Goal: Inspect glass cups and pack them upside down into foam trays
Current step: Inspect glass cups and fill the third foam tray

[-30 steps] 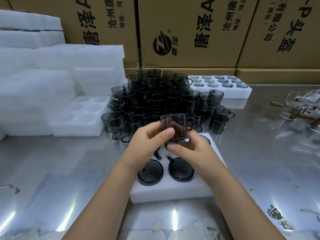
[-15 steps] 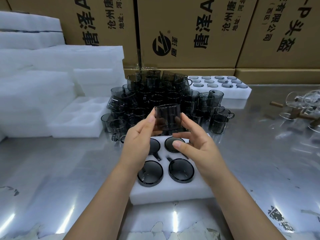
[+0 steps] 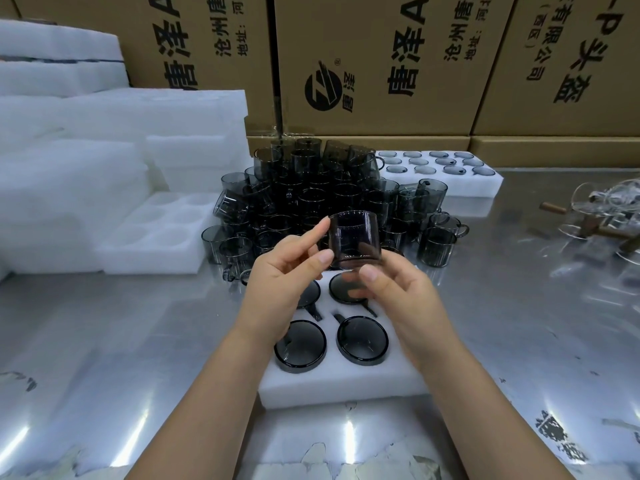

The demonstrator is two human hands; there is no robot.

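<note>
Nearest, on the tabletop [image 3: 138, 341], a foam tray [image 3: 346, 386] holds four packed cups [image 3: 300, 344] upside down. Just above its far end, the left hand [image 3: 280, 282] and right hand [image 3: 398, 296] together pinch a dark glass cup [image 3: 353, 240], clear of the tray. Behind it stands a pile of cups [image 3: 311, 188], then cardboard boxes [image 3: 381, 64].

Both forearms are reaching forward; the left hand [image 3: 282, 284] and right hand [image 3: 398, 299] are together pinching a glass cup [image 3: 355, 239] with their fingertips.
</note>
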